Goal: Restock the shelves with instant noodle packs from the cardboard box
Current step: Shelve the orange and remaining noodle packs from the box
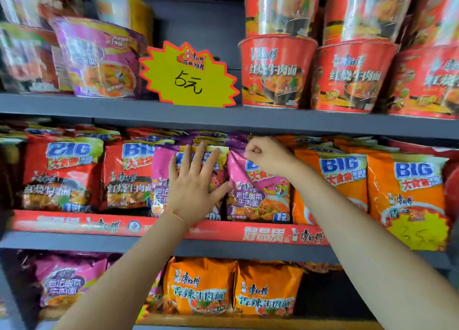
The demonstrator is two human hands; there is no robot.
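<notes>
1. Step in hand, as I judge it: seating purple-pink packs into the middle shelf (223, 249) row. The cardboard box is out of view.
2. The left hand (192, 183) is released, fingers (185, 159) spread flat against the face of one purple-pink noodle pack (161, 180), pressing it rather than grasping it.
3. The right hand (267, 154) is clenched at the top edge of the neighbouring purple-pink pack (258, 195), apparently pinching its upper seam just under the shelf above; the fingertips are curled out of sight, so the exact hold is not clear.
4. The two packs sit side by side, touching, with the left thumb resting near the seam between them.
5. Next move, by my judgement: push both packs back until upright and flush, then let go and fetch more from the box. The foil is slick and crumply, so a pack may slump forward once released.
6. Writing: the packs around both hands read "BIG". Left of the flat hand are red packs (62, 173); right of the clenched hand are orange packs (407, 190).
7. Above the hands, a yellow starburst price tag (188, 75) reads "5元", beside red cup noodles (275, 71).
8. Below the forearms, the red shelf strip (273, 236) reads "好品质"; the orange packs (198, 287) on the lower shelf read "香辣牛肉面".
</notes>
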